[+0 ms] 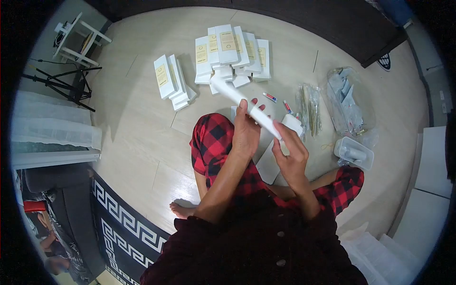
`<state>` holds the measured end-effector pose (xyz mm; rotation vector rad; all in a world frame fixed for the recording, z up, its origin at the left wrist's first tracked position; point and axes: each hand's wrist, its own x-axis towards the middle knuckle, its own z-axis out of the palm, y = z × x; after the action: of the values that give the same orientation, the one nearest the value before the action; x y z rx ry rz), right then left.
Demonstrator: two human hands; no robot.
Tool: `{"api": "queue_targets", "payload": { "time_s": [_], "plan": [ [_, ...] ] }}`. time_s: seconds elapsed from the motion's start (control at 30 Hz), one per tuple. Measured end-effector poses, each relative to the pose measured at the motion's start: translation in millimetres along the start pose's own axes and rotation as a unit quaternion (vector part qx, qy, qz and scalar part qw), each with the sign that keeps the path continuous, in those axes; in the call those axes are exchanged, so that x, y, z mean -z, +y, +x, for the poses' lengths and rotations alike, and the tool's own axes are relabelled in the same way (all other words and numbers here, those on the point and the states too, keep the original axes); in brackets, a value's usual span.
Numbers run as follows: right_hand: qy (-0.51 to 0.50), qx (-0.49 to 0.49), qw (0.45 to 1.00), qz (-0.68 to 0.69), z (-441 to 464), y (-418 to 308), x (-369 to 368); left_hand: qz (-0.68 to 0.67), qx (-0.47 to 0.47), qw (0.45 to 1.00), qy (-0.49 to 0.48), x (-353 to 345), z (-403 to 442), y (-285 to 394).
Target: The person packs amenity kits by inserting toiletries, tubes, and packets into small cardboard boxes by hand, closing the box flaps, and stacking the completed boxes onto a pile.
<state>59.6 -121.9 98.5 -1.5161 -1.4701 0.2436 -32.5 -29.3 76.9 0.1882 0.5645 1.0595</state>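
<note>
A long white box (249, 109), slightly blurred, is held tilted above my lap. My left hand (246, 130) grips its middle, thumb on the near side and fingertips showing beyond it. At its lower right end, my right hand (290, 149) holds the box between thumb and fingers. Below my right hand, a flat white piece (268, 166) rests by my legs. Beyond the held box, white boxes with yellow labels (228, 45) stand piled on the floor, and a smaller pile (164, 78) is to their left.
Small tubes (270, 97), clear-wrapped sticks (311, 109), a plastic bag of packets (346, 102) and a white tub (354, 153) lie to the right. A black tripod (71, 83) and white stool (83, 40) stand at left. Another person (57, 263) is at lower left.
</note>
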Motion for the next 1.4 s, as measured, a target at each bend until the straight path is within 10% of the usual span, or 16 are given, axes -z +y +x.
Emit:
{"api": "queue_targets", "payload": {
  "time_s": [0.1, 0.3, 0.63, 0.87, 0.93, 1.0, 1.1, 1.17, 1.23, 1.27, 1.4],
  "plan": [
    [0.005, 0.089, 0.995, -0.036, 6.5, -6.8, 12.2, 0.020, -0.006, 0.996, 0.087, -16.0, -3.1, -3.9],
    [0.089, 0.055, 0.992, 0.070, 0.3, -3.4, 38.8, -0.286, 0.160, 0.939, -0.103, -16.7, -0.1, -20.9],
    [0.013, 0.097, 0.995, -0.007, 5.9, -6.0, 71.1, -0.267, 0.180, 0.932, -0.168, -28.9, -8.7, -29.3],
    [0.047, -0.128, 0.947, 0.291, 16.0, -15.7, 63.3, -0.267, 0.223, 0.922, -0.173, -33.7, -11.2, -35.9],
    [0.066, -0.230, 0.890, 0.388, 15.9, -17.9, 59.5, -0.231, 0.198, 0.944, -0.129, -28.6, -9.3, -32.1],
    [0.062, 0.002, 0.989, 0.133, 12.5, -10.8, 50.0, -0.218, 0.184, 0.951, -0.124, -20.5, -3.0, -31.0],
    [-0.047, 0.146, 0.987, -0.051, 10.5, -7.6, 47.4, -0.149, 0.129, 0.977, -0.086, -19.4, -9.5, -27.0],
    [0.029, 0.112, 0.993, 0.004, 10.2, -4.0, 29.2, -0.094, 0.088, 0.990, -0.059, -32.5, -19.4, -24.7],
    [0.178, -0.210, 0.924, 0.264, 15.7, -12.1, 14.8, -0.052, -0.005, 0.998, -0.019, -41.1, -26.5, -26.9],
    [0.190, -0.223, 0.892, 0.345, 19.5, -9.1, 3.6, 0.113, -0.090, 0.989, -0.032, -21.6, -25.7, -34.9],
    [0.035, -0.301, 0.879, 0.368, 3.0, -6.6, -16.9, 0.302, -0.285, 0.901, 0.122, 4.3, 23.3, 7.8]
  ]
}}
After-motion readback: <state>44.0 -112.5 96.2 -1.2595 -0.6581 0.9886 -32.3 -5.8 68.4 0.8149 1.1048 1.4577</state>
